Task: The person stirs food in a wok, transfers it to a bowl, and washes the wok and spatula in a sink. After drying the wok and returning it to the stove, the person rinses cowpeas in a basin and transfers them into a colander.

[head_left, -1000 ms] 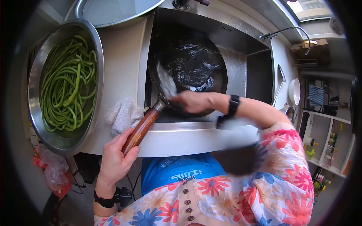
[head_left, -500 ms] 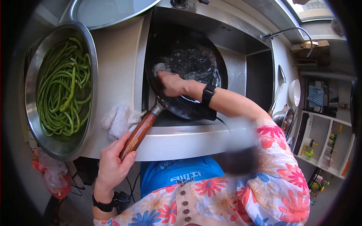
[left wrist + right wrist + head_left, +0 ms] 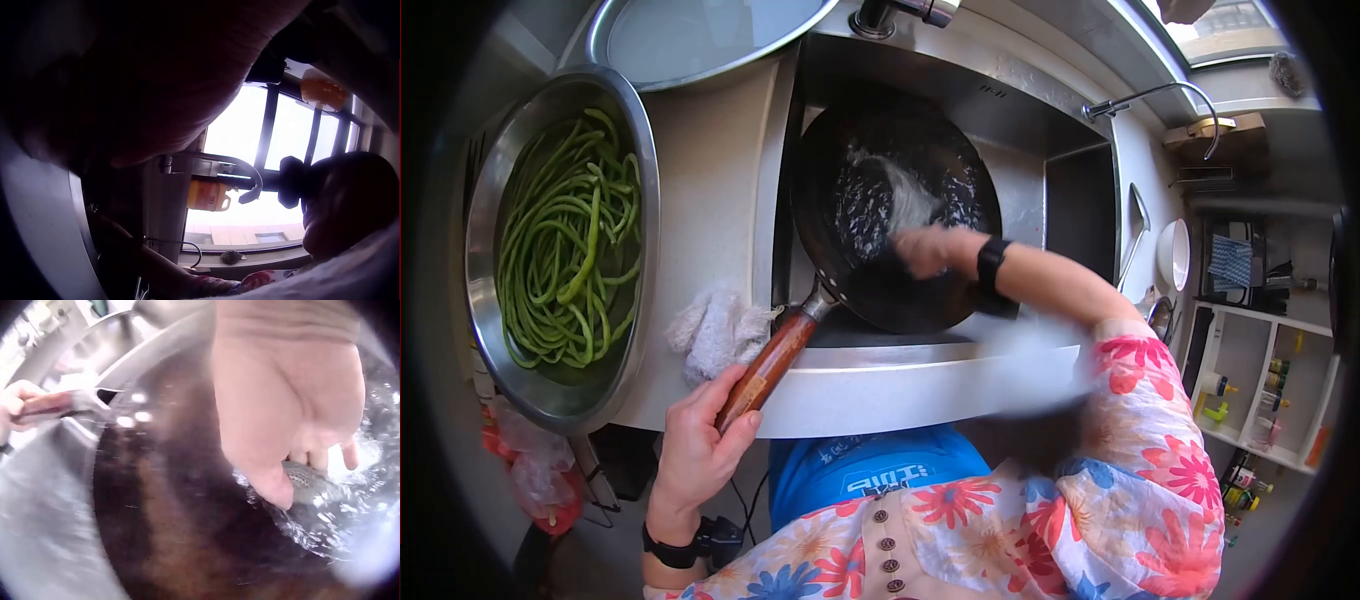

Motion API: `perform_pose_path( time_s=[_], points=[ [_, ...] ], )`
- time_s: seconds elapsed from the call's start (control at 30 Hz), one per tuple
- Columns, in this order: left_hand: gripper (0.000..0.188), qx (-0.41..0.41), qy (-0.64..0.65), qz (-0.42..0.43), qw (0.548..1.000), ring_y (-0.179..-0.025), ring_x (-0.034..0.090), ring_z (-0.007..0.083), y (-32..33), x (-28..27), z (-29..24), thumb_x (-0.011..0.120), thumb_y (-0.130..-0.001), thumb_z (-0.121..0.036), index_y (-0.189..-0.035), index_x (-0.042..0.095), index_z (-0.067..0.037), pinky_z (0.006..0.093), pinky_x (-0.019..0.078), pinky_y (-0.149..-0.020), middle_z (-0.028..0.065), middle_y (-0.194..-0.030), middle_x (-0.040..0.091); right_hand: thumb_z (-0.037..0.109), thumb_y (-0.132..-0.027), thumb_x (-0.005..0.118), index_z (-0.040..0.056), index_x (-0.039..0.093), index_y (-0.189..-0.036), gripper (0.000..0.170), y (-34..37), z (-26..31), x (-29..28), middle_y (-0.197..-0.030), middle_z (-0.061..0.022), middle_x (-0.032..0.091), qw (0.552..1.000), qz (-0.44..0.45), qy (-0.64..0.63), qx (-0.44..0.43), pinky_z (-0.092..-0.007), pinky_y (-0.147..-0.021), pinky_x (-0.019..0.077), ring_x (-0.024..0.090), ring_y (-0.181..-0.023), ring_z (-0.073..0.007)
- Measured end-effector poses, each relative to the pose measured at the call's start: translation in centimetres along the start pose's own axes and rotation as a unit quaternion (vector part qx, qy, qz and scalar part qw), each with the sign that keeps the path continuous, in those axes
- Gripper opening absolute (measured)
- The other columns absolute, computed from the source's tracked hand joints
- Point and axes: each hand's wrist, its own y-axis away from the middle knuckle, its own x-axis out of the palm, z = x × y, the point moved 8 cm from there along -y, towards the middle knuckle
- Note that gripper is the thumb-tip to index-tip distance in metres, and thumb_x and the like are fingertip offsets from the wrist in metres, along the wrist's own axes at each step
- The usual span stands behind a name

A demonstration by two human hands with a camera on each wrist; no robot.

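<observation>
A black wok [image 3: 825, 225] sits tilted in the steel sink, with water rippling inside it. My left hand [image 3: 700, 440] grips the end of its brown wooden handle [image 3: 775, 360], fingers and thumb wrapped round it. Inside the wok, my right hand [image 3: 930, 252] holds a grey mesh scourer [image 3: 303, 477] down in the water. The right wrist view shows the fingers curled over the scourer and the thumb beside it. In the head view the scourer is blurred by motion. Little besides the dark underside of the left hand [image 3: 187, 106] shows in the left wrist view.
Green long beans [image 3: 580, 250] lie in a steel basin [image 3: 650, 200] on the left counter. A crumpled whitish cloth [image 3: 718, 338] rests beside the sink [image 3: 1075, 215]. Behind stand a large round pan [image 3: 700, 75] and a faucet [image 3: 875, 18]; a spatula [image 3: 1135, 235] and white bowl [image 3: 1173, 255] are at right.
My right hand has swept the scourer from the wok's near-left side up to its left wall, then back right toward the middle. The left hand keeps its grip on the handle.
</observation>
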Motion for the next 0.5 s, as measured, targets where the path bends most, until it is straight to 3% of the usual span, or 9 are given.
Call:
perform_pose_path(
  time_s=[0.07, 0.13, 0.2, 0.27, 0.33, 0.43, 0.47, 0.5],
  points=[
    [0.041, 0.005, 0.000, -0.004, 1.000, -0.064, 0.056, 0.0197, -0.1, 0.1, -0.1, 0.062, -0.075, -0.010, -0.111, 0.051, 0.005, 0.0268, 0.0444, -0.061, 0.0141, -0.079, 0.057, 0.017, -0.074, 0.047, -0.0039, 0.030, -0.129, 0.061, 0.4, 5.2, -0.7, -0.134, -0.0218, 0.032, 0.989, 0.046, -0.065, -0.125, -0.0480, -0.099, 0.0316, 0.030, -0.126, -0.0320],
    [0.041, 0.004, -0.005, -0.007, 1.000, -0.063, 0.055, 0.0199, -0.2, 0.0, -0.4, 0.063, -0.074, -0.010, -0.111, 0.051, 0.005, 0.0271, 0.0443, -0.061, 0.0139, -0.078, 0.057, 0.015, -0.073, 0.048, -0.0043, 0.029, -0.130, 0.063, -0.5, 6.7, -5.3, -0.136, -0.0210, 0.029, 0.970, -0.169, -0.108, -0.138, -0.0513, -0.098, 0.0302, 0.029, -0.127, -0.0308],
    [0.040, -0.013, -0.075, 0.012, 0.997, -0.061, 0.054, 0.0208, -0.2, -0.1, -1.0, 0.063, -0.074, -0.010, -0.111, 0.052, 0.004, 0.0282, 0.0438, -0.058, 0.0132, -0.075, 0.056, 0.014, -0.072, 0.048, -0.0043, 0.028, -0.130, 0.064, -3.2, 4.3, -7.9, -0.138, -0.0202, 0.026, 0.972, -0.222, -0.061, -0.050, -0.0559, -0.099, 0.0257, 0.026, -0.129, -0.0312],
    [0.041, -0.021, -0.070, 0.008, 0.997, -0.060, 0.054, 0.0211, 0.0, 0.1, -0.7, 0.063, -0.074, -0.010, -0.111, 0.052, 0.003, 0.0286, 0.0435, -0.058, 0.0129, -0.074, 0.055, 0.014, -0.073, 0.048, -0.0042, 0.029, -0.130, 0.063, -5.8, -1.6, -6.8, -0.139, -0.0207, 0.024, 0.972, -0.226, 0.033, 0.060, -0.0593, -0.098, 0.0237, 0.023, -0.130, -0.0320],
    [0.041, -0.024, -0.067, -0.007, 0.997, -0.059, 0.053, 0.0214, 0.0, -0.1, -0.6, 0.063, -0.073, -0.010, -0.111, 0.052, 0.003, 0.0289, 0.0431, -0.057, 0.0127, -0.072, 0.054, 0.016, -0.079, 0.044, -0.0031, 0.038, -0.124, 0.049, -4.8, -6.0, -4.7, -0.130, -0.0196, 0.037, 0.962, -0.233, 0.113, 0.086, -0.0601, -0.093, 0.0272, 0.033, -0.123, -0.0323],
    [0.042, 0.009, -0.056, -0.012, 0.998, -0.061, 0.055, 0.0218, 0.1, -0.4, -0.7, 0.064, -0.073, -0.011, -0.111, 0.053, 0.002, 0.0288, 0.0438, -0.057, 0.0133, -0.074, 0.055, 0.017, -0.076, 0.047, -0.0016, 0.048, -0.115, 0.043, -1.2, -7.2, 0.7, -0.123, -0.0173, 0.042, 0.982, -0.144, 0.110, 0.049, -0.0586, -0.090, 0.0309, 0.040, -0.115, -0.0314],
    [0.042, 0.015, -0.056, -0.022, 0.998, -0.061, 0.055, 0.0218, 0.1, -0.5, -0.4, 0.064, -0.073, -0.011, -0.111, 0.053, 0.002, 0.0288, 0.0438, -0.057, 0.0133, -0.074, 0.055, 0.018, -0.072, 0.049, -0.0008, 0.054, -0.106, 0.039, -0.4, -5.8, 3.0, -0.120, -0.0195, 0.044, 0.988, -0.108, 0.113, 0.014, -0.0509, -0.091, 0.0347, 0.045, -0.111, -0.0284],
    [0.041, 0.025, -0.047, -0.024, 0.998, -0.061, 0.055, 0.0224, 0.2, -0.4, -0.2, 0.064, -0.073, -0.011, -0.110, 0.053, 0.002, 0.0289, 0.0441, -0.058, 0.0136, -0.074, 0.056, 0.018, -0.068, 0.051, -0.0001, 0.055, -0.106, 0.042, 1.0, -2.9, 3.9, -0.115, -0.0206, 0.047, 0.988, 0.084, 0.097, -0.086, -0.0399, -0.090, 0.0392, 0.050, -0.103, -0.0263]
  ],
)
